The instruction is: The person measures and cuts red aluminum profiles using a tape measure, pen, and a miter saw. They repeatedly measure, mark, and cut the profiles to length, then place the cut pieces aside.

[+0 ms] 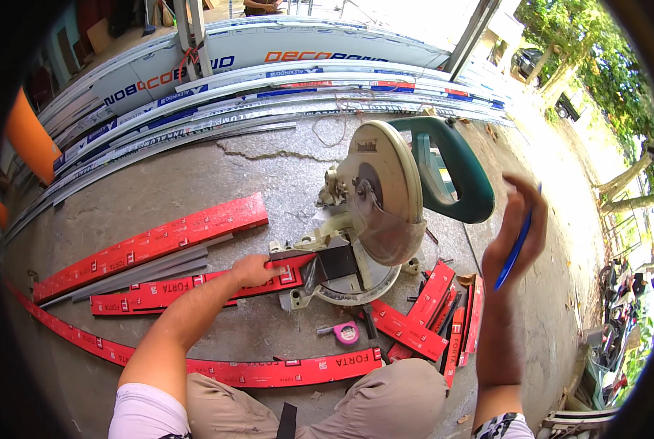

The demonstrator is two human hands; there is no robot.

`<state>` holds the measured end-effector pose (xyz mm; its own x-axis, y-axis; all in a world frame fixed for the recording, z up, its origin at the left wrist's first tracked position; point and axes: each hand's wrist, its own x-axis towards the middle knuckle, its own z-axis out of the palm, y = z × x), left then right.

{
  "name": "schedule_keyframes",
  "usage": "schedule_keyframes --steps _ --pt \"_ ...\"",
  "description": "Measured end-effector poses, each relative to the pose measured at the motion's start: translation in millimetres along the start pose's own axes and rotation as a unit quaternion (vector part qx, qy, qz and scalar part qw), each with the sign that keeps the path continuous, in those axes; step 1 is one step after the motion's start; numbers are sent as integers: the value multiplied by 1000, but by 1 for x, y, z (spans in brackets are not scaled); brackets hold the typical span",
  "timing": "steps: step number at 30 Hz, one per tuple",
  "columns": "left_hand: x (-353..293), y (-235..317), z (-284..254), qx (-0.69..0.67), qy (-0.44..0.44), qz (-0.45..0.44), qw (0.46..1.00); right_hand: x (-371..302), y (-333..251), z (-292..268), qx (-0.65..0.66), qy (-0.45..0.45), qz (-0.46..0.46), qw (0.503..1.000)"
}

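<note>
Red-wrapped profile [289, 275]: gripping at miter saw [387, 175], left hand [254, 271]; holding blue pen [515, 247], right hand [506, 233]; likely aligning, next needs steadying.

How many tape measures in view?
1: the rounded pink tape measure on the concrete floor, between the green-handled mitre saw and a long red-wrapped bar. Others may be hidden.

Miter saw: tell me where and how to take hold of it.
Probably by the outer bar of the green handle, from the right with the right hand: the loop juts that way from the cream blade housing, with an opening for fingers. That hand's blue pen may hinder.
</note>
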<state>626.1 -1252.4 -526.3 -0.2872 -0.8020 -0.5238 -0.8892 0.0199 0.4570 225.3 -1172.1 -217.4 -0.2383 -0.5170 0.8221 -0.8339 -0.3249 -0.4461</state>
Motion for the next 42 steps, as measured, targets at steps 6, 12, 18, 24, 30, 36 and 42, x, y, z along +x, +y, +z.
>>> schedule_keyframes --steps 6,12,18,24,30,36,42 --pt "25 -12 3 -24 -49 -2 999 120 -9 41 94 -322 319 886" --pt "31 -14 5 -45 -59 -10 997 108 -3 69 108 -388 378 834" --pt "33 -13 5 -44 -56 -26 997 62 15 52 150 -348 392 839" --pt "31 -15 1 -86 -77 -22 993 -56 35 13 165 -282 419 847" --pt "32 -16 4 -108 -83 -15 991 -132 59 6 178 -264 356 879" --pt "34 -17 7 -101 -77 -27 992 -146 67 2 198 -256 372 870" --pt "28 -12 3 -111 -51 -2 992 -156 75 3 228 -243 382 862"
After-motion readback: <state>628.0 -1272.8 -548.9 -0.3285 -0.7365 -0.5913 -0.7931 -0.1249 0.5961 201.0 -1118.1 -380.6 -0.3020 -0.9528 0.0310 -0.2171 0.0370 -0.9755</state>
